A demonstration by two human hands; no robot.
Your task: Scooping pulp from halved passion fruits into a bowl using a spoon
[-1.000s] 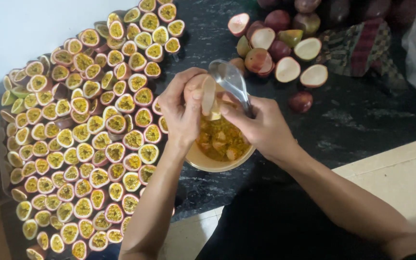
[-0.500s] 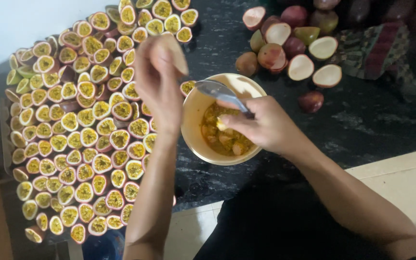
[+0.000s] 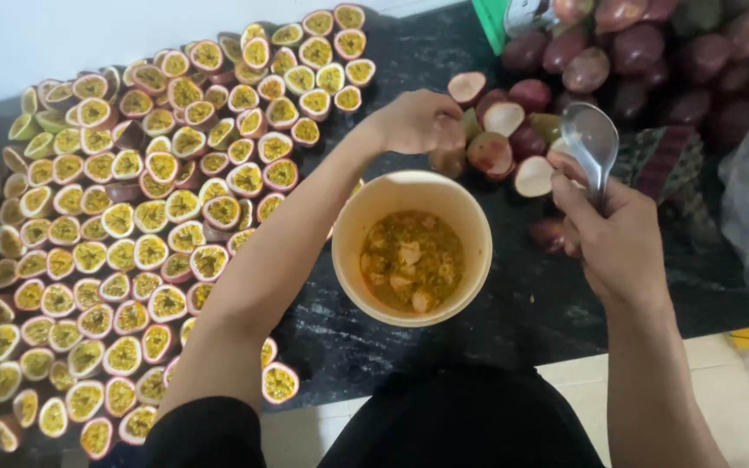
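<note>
Left hand (image 3: 418, 121) is closing on an emptied shell (image 3: 448, 160) just beyond the bowl (image 3: 353, 225); right hand (image 3: 608, 230) is gripping the spoon (image 3: 589, 139) upright, right of the bowl.

One cream bowl (image 3: 353, 227) of pulp sits at center. One metal spoon (image 3: 590, 139) shows at two o'clock. About six scooped-out passion fruit shells (image 3: 503, 118) lie at one o'clock. Well over a hundred filled passion fruit halves (image 3: 151, 217) spread toward nine o'clock.
</note>
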